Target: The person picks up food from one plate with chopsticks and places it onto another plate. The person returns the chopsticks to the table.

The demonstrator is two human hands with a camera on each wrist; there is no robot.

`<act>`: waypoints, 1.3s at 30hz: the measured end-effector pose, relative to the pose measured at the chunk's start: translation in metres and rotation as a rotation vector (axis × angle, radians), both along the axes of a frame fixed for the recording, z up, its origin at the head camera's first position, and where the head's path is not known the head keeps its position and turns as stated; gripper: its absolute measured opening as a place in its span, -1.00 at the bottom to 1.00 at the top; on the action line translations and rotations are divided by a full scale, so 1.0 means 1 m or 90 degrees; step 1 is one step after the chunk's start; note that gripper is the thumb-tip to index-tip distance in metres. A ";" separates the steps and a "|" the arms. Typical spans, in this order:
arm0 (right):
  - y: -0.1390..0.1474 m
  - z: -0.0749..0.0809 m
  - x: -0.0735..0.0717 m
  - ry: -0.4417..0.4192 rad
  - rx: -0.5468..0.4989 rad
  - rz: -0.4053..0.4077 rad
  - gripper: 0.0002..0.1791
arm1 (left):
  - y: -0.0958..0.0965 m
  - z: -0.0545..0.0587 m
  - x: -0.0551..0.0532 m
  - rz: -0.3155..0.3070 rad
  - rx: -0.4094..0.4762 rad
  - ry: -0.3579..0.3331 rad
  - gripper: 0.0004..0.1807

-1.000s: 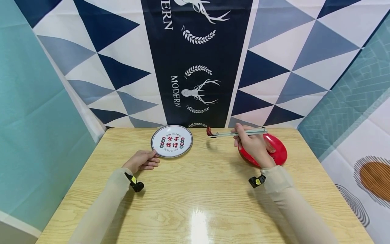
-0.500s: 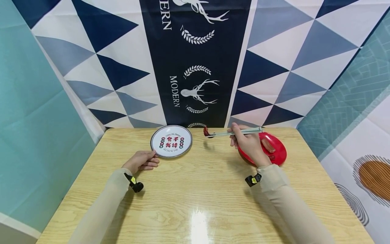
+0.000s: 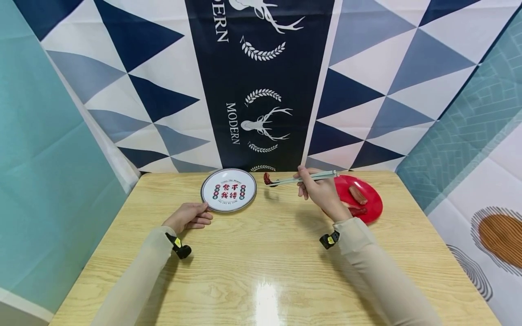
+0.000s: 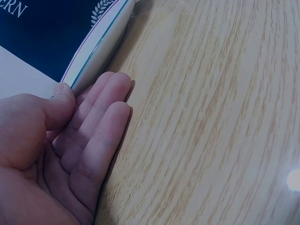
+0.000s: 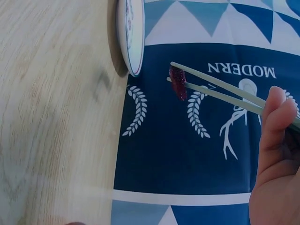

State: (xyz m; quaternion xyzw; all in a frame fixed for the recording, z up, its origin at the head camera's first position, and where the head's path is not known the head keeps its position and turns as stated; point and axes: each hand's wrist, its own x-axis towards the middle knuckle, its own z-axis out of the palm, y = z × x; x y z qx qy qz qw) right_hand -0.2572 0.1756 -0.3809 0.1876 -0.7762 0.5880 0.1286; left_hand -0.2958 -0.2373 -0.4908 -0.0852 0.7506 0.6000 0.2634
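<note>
A round white plate [image 3: 216, 179] with red and green Chinese characters lies at the back left of the table. My left hand [image 3: 189, 217] pinches its near-left rim, thumb on top, while the other fingers [image 4: 101, 136] stretch out along the tabletop. The right hand [image 3: 324, 194] grips a pair of pale green chopsticks [image 5: 220, 84]. Between their tips they hold a small dark red, bumpy piece of food [image 5: 178, 83], raised above the table to the right of the white plate.
A red plate [image 3: 374, 206] stands at the back right, partly behind the right hand. On it lie a brownish strip of food [image 3: 358, 195] and a dark red piece [image 3: 359, 211]. A patterned cloth [image 3: 261, 68] hangs along the table's back edge.
My right hand has moved left with the chopsticks and the red piece, toward the white plate, uncovering more of the red plate. The left hand stays at the rim.
</note>
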 end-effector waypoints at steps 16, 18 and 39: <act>-0.014 -0.003 -0.001 -0.052 0.029 0.024 -0.60 | -0.001 0.002 0.004 0.000 0.004 0.013 -0.48; -0.015 -0.005 -0.001 -0.049 0.031 0.027 -0.60 | 0.000 0.002 0.004 0.003 0.004 0.009 -0.48; -0.032 -0.038 -0.020 -0.060 0.038 0.052 -0.58 | 0.000 -0.001 0.001 0.012 0.005 0.000 -0.49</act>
